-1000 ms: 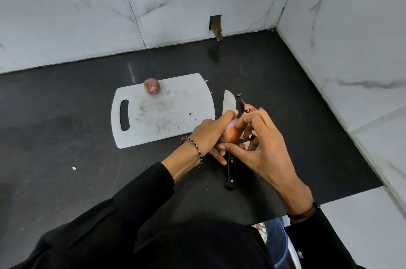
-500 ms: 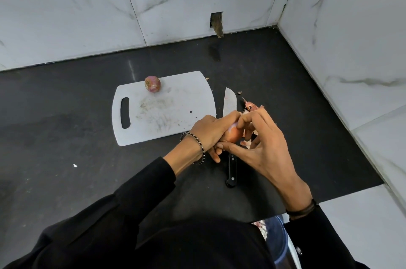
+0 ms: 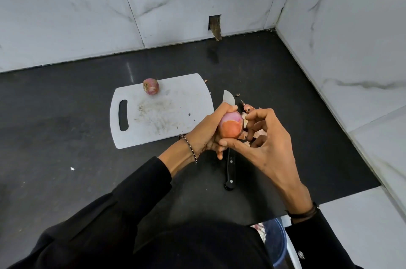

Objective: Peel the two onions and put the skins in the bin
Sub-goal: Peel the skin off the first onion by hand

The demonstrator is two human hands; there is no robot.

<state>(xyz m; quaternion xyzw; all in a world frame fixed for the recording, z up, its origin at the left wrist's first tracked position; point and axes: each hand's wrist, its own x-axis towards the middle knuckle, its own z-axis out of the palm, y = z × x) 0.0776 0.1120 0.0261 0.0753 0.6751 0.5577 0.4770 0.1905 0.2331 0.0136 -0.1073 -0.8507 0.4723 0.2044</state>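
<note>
Left grip point(image 3: 205, 134): curled round half-peeled onion point(image 3: 230, 128), held up above counter point(image 3: 66, 136), just right of cutting board point(image 3: 175, 101). Top of that onion pale pink and bare; lower part with orange-brown skin on.

Right grip point(image 3: 270, 147): thumb against underside of same onion, forefinger tip at its upper right edge, other fingers curled behind. Pinching it from the right.

Second onion point(image 3: 151, 86): reddish, on far edge of board, well apart from both grips.

Knife point(image 3: 230, 169): flat on counter just beside board's right edge, blade pointing away, black handle toward person, middle hidden under the grips.

Loose skins point(image 3: 248, 107): small heap on counter right of blade, partly hidden behind right grip.

Blue bin point(image 3: 274, 244): at bottom of view, below counter's front edge, mostly hidden by sleeves. Pinkish scraps at its rim, too small to identify.

Beaded bracelet point(image 3: 190, 147) on left wrist.
</note>
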